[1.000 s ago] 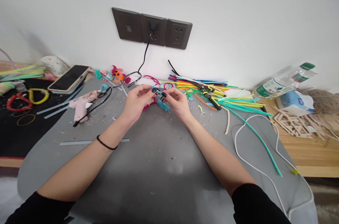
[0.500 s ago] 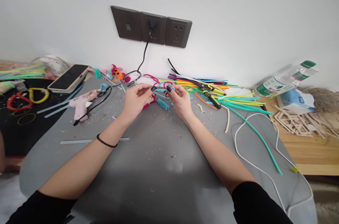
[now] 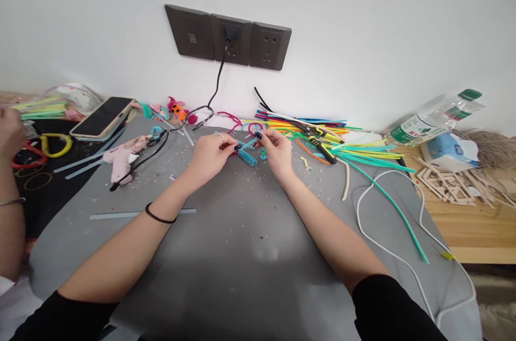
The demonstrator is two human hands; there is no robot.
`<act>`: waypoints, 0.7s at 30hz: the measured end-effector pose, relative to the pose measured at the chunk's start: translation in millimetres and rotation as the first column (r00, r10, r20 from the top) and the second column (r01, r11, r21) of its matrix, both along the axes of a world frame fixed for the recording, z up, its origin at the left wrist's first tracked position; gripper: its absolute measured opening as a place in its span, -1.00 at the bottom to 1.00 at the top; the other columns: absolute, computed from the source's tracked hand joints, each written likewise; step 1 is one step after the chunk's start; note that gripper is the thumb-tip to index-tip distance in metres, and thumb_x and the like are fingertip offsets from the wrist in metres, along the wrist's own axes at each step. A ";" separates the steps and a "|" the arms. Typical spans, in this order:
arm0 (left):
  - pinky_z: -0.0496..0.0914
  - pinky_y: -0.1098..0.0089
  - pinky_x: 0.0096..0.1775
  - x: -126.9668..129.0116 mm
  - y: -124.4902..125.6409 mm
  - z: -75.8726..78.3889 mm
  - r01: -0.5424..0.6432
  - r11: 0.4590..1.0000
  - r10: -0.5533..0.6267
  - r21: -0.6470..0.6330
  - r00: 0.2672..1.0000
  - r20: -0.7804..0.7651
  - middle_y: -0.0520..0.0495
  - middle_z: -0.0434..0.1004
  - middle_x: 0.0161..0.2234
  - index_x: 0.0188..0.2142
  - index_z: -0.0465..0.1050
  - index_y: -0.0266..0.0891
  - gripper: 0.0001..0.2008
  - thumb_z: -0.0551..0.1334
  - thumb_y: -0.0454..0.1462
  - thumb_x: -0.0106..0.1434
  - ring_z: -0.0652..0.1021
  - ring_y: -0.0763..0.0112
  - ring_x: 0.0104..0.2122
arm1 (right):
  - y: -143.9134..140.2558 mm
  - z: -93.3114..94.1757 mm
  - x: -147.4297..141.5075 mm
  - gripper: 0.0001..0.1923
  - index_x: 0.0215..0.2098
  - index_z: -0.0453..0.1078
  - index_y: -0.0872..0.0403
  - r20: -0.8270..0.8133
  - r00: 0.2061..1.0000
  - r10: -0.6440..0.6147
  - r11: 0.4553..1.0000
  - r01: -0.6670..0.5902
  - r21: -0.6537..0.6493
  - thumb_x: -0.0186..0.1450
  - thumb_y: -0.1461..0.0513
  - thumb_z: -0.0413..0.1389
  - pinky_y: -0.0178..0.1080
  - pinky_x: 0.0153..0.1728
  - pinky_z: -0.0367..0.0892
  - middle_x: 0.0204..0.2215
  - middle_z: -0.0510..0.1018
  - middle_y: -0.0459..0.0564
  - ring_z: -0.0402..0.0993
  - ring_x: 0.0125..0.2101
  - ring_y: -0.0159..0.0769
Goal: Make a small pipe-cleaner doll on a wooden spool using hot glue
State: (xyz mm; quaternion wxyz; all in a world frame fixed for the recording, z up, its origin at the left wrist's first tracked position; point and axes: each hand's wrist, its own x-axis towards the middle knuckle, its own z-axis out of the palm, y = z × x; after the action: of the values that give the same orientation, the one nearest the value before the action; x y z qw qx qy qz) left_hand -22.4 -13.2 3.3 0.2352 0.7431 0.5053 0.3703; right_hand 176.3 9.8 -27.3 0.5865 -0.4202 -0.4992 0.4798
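L hand (image 3: 209, 156) & R hand (image 3: 276, 150) both pinch blue pipe cleaner (image 3: 246, 145), grips closed on ends for bending, just right of glue gun (image 3: 123, 156).

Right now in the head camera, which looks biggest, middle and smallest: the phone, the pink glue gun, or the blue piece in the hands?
1. Phone, about tied with
2. pink glue gun; they look alike in size, so no firm order.
3. Blue piece, clearly smallest, pinched between the left hand and right hand.

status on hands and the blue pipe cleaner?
Left hand and right hand both pinch the blue pipe cleaner above the grey mat. Blue folded piece lies beneath.
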 end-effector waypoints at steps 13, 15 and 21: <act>0.50 0.24 -0.15 4.1 -2.5 -4.0 -0.011 0.997 0.014 0.072 0.999 -0.042 -0.15 0.68 -0.24 -0.23 0.64 -0.19 -0.81 0.23 -0.21 0.37 0.61 0.20 -0.25 | -1.2 -0.1 -2.1 -0.52 -0.37 0.45 0.01 -0.050 0.998 -0.042 0.999 0.042 0.000 0.06 -0.15 0.41 -0.19 -0.32 0.53 -0.51 0.61 -0.12 0.55 -0.48 -0.31; 0.52 0.30 -0.23 3.4 -0.3 -4.4 -0.067 0.997 0.073 -0.040 0.983 0.166 -0.16 0.71 -0.19 -0.14 0.65 -0.21 -0.69 0.29 -0.05 0.34 0.63 0.24 -0.29 | 1.4 -2.7 -0.9 -0.47 -0.35 0.45 0.02 -0.115 0.991 -0.064 0.998 0.060 -0.034 0.03 -0.19 0.41 -0.18 -0.29 0.55 -0.48 0.62 -0.10 0.57 -0.46 -0.30; 0.56 0.28 -0.27 5.1 3.3 -12.2 -0.023 0.974 0.120 -0.226 0.897 0.425 -0.19 0.71 -0.33 -0.16 0.64 -0.26 -0.38 0.36 0.25 0.14 0.67 0.18 -0.31 | 3.1 -10.3 -2.5 -0.45 -0.30 0.44 0.01 -0.136 0.990 -0.048 0.998 0.042 -0.048 0.07 -0.22 0.37 -0.14 -0.22 0.58 -0.45 0.64 -0.07 0.64 -0.39 -0.24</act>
State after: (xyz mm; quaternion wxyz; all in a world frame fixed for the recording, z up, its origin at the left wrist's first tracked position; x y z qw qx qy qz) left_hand -17.3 -9.8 -8.9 0.4073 0.5926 0.5040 0.4785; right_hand 173.8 12.9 -37.7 0.6202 -0.4106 -0.4372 0.5055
